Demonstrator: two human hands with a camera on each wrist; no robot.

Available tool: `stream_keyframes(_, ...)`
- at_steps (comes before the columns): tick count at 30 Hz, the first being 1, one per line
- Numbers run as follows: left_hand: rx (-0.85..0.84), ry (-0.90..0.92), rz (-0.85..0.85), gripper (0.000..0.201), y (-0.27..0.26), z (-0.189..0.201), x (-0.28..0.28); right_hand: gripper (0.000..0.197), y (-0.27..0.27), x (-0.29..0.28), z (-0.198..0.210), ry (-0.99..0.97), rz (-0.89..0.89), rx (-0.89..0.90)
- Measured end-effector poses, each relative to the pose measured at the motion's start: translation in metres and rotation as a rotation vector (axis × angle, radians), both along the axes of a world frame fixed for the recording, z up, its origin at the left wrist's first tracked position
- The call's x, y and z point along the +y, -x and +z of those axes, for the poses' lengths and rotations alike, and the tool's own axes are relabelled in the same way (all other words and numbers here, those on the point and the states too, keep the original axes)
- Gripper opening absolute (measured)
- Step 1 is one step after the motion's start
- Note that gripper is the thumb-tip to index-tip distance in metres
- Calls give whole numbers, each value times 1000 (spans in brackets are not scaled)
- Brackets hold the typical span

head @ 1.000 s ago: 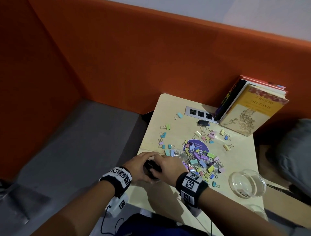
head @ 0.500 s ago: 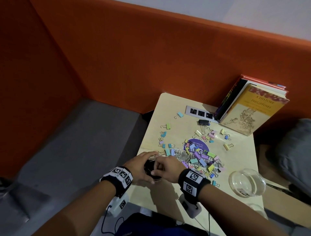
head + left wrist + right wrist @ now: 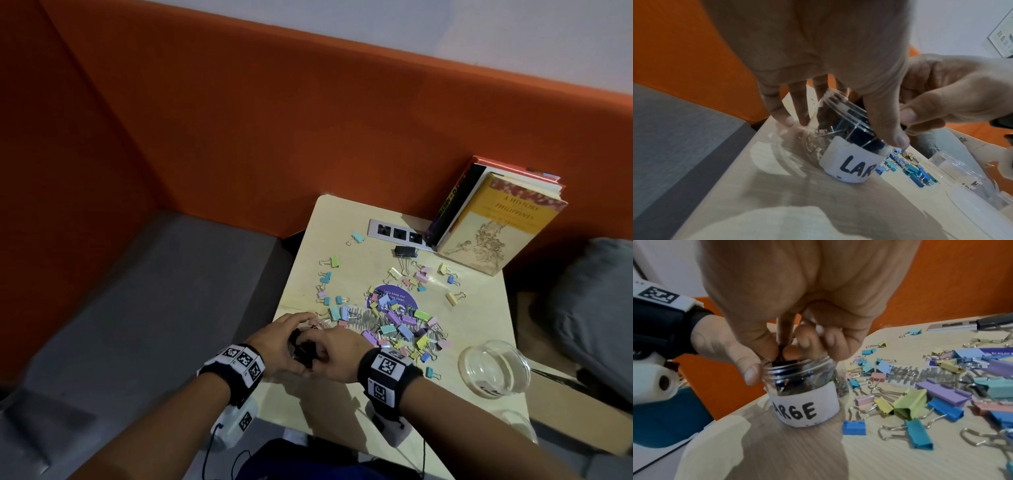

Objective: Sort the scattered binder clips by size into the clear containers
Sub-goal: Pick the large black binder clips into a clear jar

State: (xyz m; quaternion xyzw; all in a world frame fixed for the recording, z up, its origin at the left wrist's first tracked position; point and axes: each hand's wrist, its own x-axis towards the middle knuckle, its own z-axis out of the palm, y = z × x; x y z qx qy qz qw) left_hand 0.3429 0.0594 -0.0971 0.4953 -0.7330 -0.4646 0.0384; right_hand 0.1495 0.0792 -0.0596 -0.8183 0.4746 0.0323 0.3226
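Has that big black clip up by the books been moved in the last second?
No. The black clip still lies just in front of the socket strip, beside the books.

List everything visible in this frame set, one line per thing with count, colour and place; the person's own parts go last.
LARGE jar: one, clear with white label, near-left table edge, black clips inside.
Pastel binder clips: many, mixed colours, scattered mid-table.
Loose black binder clip: one, by the socket strip.
Empty clear container: one, near-right of table.
Second labelled container: one, clear, label partly readable, right of the pile.
Purple sticker: one, round, under the pile.
Socket strip: one, grey, far table edge.
Books: a few, leaning on the orange wall.
Table: one, light wood.
Left hand: grips the jar.
Right hand: fingertips pinch a black clip at the jar mouth.
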Motion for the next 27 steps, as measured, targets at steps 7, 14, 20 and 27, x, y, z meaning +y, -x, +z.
stream_keyframes(7, -21, 24, -3, 111, 0, 2, 3, 38, 7, 2, -6, 24, -123, -106)
stream_keyframes(14, -53, 27, -21, 111, 2, 6, 3, 34, 11, -4, -8, 34, -121, -74)
stream_keyframes(20, 10, 46, -20, 83, 0, 5, 3, 37, 7, 0, -12, 4, -108, -88)
stream_keyframes(27, -12, 236, 27, 26, -7, 2, -3, 27, 13, -6, -6, 21, -232, -200)
